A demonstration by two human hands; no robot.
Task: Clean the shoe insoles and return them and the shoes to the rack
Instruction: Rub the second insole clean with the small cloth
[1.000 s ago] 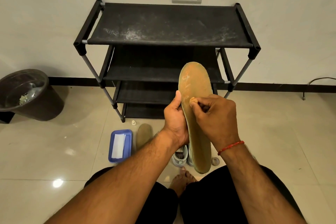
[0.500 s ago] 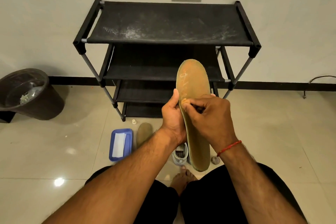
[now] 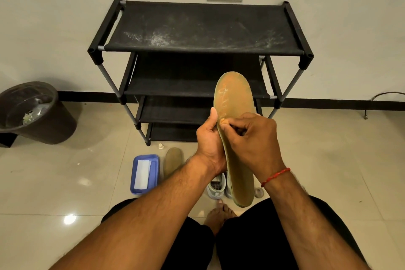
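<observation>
The insole [image 3: 233, 98] is held up in the air in front of the black shoe rack [image 3: 197, 28], above the person's lap. Its long axis stands nearly upright, with the rounded toe end pointing up and leaning slightly left and the heel end pointing down toward the knees. Its tan face is turned toward the camera at the top and runs more edge-on lower down. The left grip [image 3: 210, 144] clasps the insole's left edge at mid-length, thumb laid up along the face. The right grip [image 3: 256, 140], with a red thread [image 3: 276, 175] round the wrist, has its fingers curled and its thumb and forefinger pinched together against the insole's face just beside the left thumb; whether they hold anything small there cannot be told. On the floor below, a second insole [image 3: 173, 159] lies flat with its long axis pointing toward the rack, just right of a blue tray [image 3: 153, 160] holding a white sheet [image 3: 142, 173]. Pale shoes [image 3: 215, 186] stand behind the wrists, mostly hidden. A dark bin [image 3: 43, 125] sits at the far left by the wall.
</observation>
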